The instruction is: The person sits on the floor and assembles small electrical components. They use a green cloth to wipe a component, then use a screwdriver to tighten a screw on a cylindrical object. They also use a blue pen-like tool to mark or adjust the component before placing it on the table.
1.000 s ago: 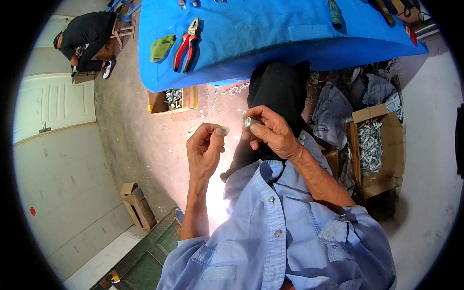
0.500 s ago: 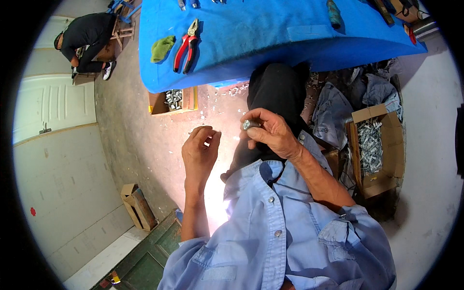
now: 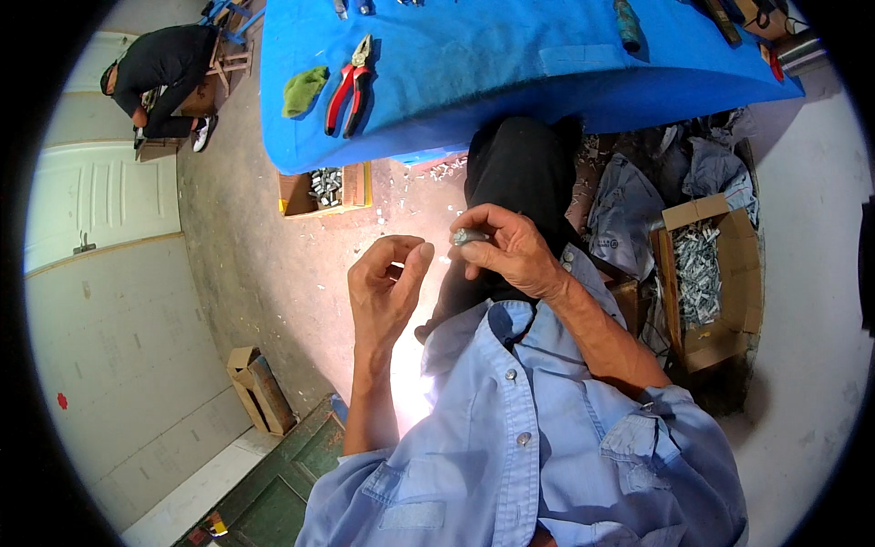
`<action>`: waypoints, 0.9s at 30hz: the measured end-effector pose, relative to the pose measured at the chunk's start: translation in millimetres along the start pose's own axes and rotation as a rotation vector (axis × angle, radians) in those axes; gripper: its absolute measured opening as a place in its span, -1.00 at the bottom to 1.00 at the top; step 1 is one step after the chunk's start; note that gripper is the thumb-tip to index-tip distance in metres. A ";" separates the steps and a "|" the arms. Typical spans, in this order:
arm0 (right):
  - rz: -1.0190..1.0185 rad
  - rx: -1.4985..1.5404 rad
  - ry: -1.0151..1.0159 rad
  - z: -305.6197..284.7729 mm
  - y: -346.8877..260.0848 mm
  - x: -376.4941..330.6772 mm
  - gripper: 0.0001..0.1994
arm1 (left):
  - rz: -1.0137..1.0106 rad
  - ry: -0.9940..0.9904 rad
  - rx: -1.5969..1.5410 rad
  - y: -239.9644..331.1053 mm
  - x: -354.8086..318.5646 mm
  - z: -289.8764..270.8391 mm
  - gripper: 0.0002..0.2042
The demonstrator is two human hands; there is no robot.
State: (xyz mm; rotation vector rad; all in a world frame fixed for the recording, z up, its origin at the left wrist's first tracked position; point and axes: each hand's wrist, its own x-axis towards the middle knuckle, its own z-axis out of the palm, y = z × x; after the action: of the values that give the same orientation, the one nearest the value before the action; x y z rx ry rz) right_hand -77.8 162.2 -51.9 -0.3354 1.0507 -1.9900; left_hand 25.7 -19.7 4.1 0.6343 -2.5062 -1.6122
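Between the thumb and fingers of my right hand is a small grey metal cylinder, its end facing left. My left hand is just left of it, apart from the cylinder. Its fingers are curled in toward the thumb; whatever they may pinch is too small or hidden to make out. Both hands are above my lap and the floor, on the near side of the blue-covered table. On that table lie red-and-black pliers and a crumpled green cloth.
Below the table edge, a cardboard box holds small metal pieces. To my right stands another carton full of shiny metal parts, beside grey plastic bags. A dark-handled tool lies farther back. At far left a person sits bent over.
My left hand has moved slightly right, toward the cylinder, and its thumb has turned up. The cylinder has tilted a little and shifted slightly left in my right hand.
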 end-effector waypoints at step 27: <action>-0.032 -0.087 -0.025 -3.6 14.0 3.1 -0.76 | -0.442 -0.244 -0.870 -25.4 7.1 26.6 -0.76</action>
State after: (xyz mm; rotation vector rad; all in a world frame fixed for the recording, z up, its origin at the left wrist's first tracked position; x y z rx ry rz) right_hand -74.0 157.6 -65.4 -0.4250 1.1251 -1.9676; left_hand 18.7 -8.9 -31.0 0.9099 -1.5267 -2.7824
